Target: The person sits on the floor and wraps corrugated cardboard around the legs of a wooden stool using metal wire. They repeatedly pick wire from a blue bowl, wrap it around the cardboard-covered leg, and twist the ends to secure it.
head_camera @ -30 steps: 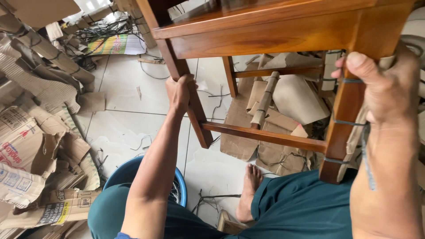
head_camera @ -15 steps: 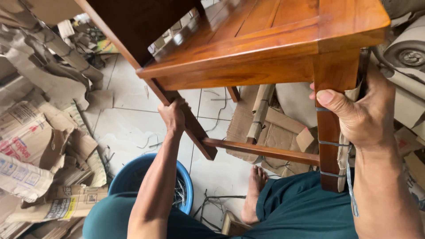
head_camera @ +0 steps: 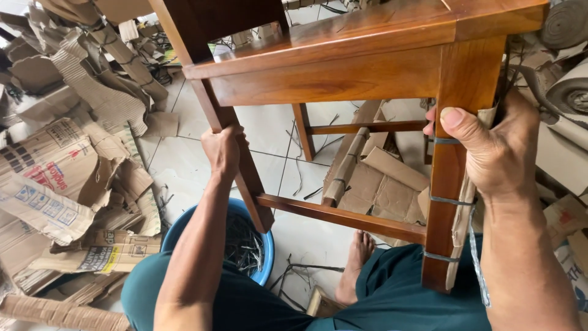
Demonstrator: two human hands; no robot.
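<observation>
Wooden chair point(head_camera: 367, 67) held up over the lap, left hand point(head_camera: 222, 150) wrapped round one leg, right hand point(head_camera: 499, 153) clamped on another – fingers curled tight, blue tub point(head_camera: 260, 236) underneath.

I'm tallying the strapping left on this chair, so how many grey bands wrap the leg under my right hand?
3: one grey strap band beside the right hand's thumb, one mid-leg, one near the foot of the brown wooden chair leg. The hand may hide others.

The wooden chair point(head_camera: 367, 67) has tilted back level, its far rung showing again under the seat.
</observation>
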